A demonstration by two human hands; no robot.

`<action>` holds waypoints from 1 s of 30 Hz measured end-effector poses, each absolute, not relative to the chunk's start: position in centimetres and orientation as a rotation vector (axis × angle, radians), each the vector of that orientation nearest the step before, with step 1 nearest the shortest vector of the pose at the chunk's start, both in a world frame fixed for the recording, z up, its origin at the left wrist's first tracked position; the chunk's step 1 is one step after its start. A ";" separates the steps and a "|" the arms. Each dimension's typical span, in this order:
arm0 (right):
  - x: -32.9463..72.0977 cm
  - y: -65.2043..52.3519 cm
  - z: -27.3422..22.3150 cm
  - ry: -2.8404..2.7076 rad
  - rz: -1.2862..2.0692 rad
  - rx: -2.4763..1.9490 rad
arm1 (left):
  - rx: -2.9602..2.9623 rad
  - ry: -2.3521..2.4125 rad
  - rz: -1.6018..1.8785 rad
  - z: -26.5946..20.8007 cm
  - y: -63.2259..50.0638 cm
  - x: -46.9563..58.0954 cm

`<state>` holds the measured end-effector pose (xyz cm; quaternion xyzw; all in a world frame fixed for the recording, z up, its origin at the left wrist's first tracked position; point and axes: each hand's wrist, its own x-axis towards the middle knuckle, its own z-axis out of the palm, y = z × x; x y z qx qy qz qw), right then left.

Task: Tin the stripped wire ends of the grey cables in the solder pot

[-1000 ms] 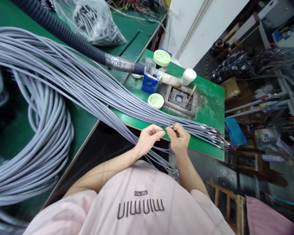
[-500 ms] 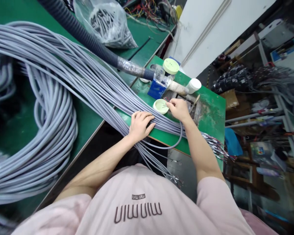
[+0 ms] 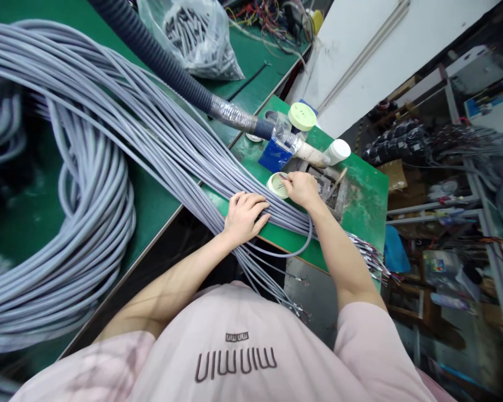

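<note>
My left hand (image 3: 243, 219) lies with its fingers stretched over a thick bundle of grey cables (image 3: 218, 167). A looped grey cable (image 3: 309, 237) bends up from the bundle to my right hand (image 3: 302, 188), which is closed around its end. That hand is at a small pale green dish (image 3: 272, 183), and thin wire ends show over the inside of the dish. Most of the held end is covered by my fingers. At the right, the cable ends (image 3: 369, 257) fan out with bare coloured wires and white tags.
A dark corrugated hose (image 3: 163, 61) ends by a blue box (image 3: 274, 155). Behind the dish stand a green-lidded jar (image 3: 302, 116) and a white jar (image 3: 338, 151). Coiled cable (image 3: 96, 223) fills the left. A bag of cable pieces (image 3: 201, 39) sits at the back.
My right hand has moved down and closer over the dish, bringing the wire ends into it. My left hand stays on the bundle. The view has shifted slightly.
</note>
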<state>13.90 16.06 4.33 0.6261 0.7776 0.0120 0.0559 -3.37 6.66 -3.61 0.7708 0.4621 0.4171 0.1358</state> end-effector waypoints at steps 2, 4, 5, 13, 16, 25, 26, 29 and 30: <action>14.5 15.9 4.8 2.393 0.037 1.929 | 2.227 1.336 1.208 -3.6 6.7 -3.4; 15.7 15.8 5.6 2.432 0.045 1.996 | 2.225 1.324 1.227 -3.6 6.7 -3.4; 16.6 15.8 5.9 2.441 0.055 2.044 | 2.224 1.317 1.240 -3.6 6.7 -3.4; 24.3 16.4 5.1 2.105 0.117 2.452 | 2.238 1.350 1.234 -3.7 6.7 -3.3; 25.1 16.6 4.0 2.025 0.080 2.517 | 2.241 1.347 1.254 -3.7 6.7 -3.3; 25.6 17.0 2.8 1.924 0.036 2.599 | 2.257 1.369 1.228 -3.6 6.8 -3.2; 25.6 17.0 2.8 1.914 0.035 2.597 | 2.252 1.367 1.230 -3.7 6.8 -3.2; 25.4 17.1 2.8 1.879 0.032 2.586 | 2.247 1.356 1.240 -3.8 6.8 -3.2; 25.4 17.1 2.8 1.870 0.030 2.581 | 2.250 1.356 1.243 -3.8 6.8 -3.2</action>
